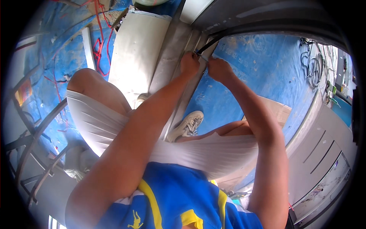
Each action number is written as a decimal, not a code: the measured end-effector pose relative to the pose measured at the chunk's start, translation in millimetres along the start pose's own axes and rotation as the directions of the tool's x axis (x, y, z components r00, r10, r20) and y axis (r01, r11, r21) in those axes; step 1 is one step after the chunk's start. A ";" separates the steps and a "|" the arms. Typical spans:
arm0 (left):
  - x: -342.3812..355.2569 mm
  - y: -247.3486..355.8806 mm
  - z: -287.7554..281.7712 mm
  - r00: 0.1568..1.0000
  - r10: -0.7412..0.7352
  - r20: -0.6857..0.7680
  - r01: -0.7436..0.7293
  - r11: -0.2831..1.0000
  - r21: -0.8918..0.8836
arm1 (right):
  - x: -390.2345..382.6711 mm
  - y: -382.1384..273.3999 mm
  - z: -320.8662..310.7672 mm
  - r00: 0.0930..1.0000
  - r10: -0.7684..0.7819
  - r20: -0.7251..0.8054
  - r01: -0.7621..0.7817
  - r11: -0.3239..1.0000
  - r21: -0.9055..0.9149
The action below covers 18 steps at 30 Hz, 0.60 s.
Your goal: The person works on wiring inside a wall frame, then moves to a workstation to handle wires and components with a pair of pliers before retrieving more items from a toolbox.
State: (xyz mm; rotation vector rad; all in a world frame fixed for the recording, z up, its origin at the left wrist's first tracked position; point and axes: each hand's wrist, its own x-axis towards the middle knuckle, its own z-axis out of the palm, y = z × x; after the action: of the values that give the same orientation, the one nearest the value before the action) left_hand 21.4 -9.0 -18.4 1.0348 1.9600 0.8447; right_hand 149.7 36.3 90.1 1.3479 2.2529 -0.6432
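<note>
Bright, slightly hazy light washes out the pale board; the dark panel carries faint glare. Fisheye curvature bends straight edges, corners fall black, and detail around the left hand and right hand is soft.

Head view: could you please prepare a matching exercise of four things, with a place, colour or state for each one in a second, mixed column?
1. black strip
2. laced shoe
3. string
4. cables

A. red, upper left
B. at the left hand
C. coiled, upper right
D. pale, near the middle

Pairs: 1-B; 2-D; 3-A; 4-C
</note>
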 end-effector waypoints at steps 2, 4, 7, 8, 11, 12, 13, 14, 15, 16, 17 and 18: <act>-4.4 4.8 -2.5 1.000 -0.004 -0.014 0.004 1.000 0.005 | 3.8 -10.0 -0.8 1.000 0.006 0.024 -0.007 0.999 0.040; -9.4 11.8 -4.8 1.000 -0.020 -0.015 0.020 1.000 0.012 | 5.9 -17.2 -2.2 0.999 0.031 0.017 -0.031 0.998 0.053; -9.5 21.2 -6.9 0.996 -0.088 -0.019 0.089 0.996 0.022 | 6.7 -19.7 -2.7 0.998 0.063 0.007 -0.063 0.996 0.068; -9.8 23.9 -7.3 0.996 -0.086 -0.016 0.086 0.996 0.020 | 6.1 -18.9 -2.3 0.997 0.072 0.007 -0.072 0.995 0.074; -7.0 21.5 -12.1 0.998 -0.061 0.001 0.061 0.998 0.006 | -0.9 -26.2 -5.1 0.996 0.086 -0.008 -0.085 0.995 0.058; -5.4 19.1 -12.7 0.997 -0.079 0.002 0.079 0.997 0.007 | -3.0 -27.4 -5.7 0.996 0.085 -0.010 -0.085 0.995 0.057; -4.3 16.6 -13.2 0.995 -0.098 0.002 0.098 0.995 0.007 | -4.9 -28.4 -6.3 0.997 0.079 -0.013 -0.078 0.996 0.053; -3.8 13.9 -13.6 0.995 -0.098 0.000 0.098 0.995 0.008 | -5.8 -29.5 -6.9 0.997 0.071 -0.015 -0.070 0.996 0.048; -4.4 12.7 -13.3 0.998 -0.060 -0.014 0.060 0.998 0.013 | -7.0 -29.1 -6.6 0.997 0.073 -0.014 -0.072 0.996 0.048; -4.7 11.3 -13.2 0.999 -0.023 -0.030 0.023 1.000 0.020 | -7.6 -29.0 -6.1 0.997 0.072 -0.021 -0.071 0.997 0.035; -5.0 9.6 -13.6 0.999 -0.023 -0.030 0.024 0.999 0.021 | -7.7 -29.5 -5.5 0.997 0.070 -0.027 -0.069 0.997 0.023; -6.6 11.6 -13.1 0.999 -0.024 -0.025 0.025 0.999 0.020 | -8.1 -28.1 -2.9 0.997 0.075 -0.026 -0.074 0.997 0.024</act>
State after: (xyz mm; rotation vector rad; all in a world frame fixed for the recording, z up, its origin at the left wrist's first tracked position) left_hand 17.2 -12.1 -0.4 1.0148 2.0024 0.8294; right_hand 127.7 20.7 101.7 1.4520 2.2109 -0.6304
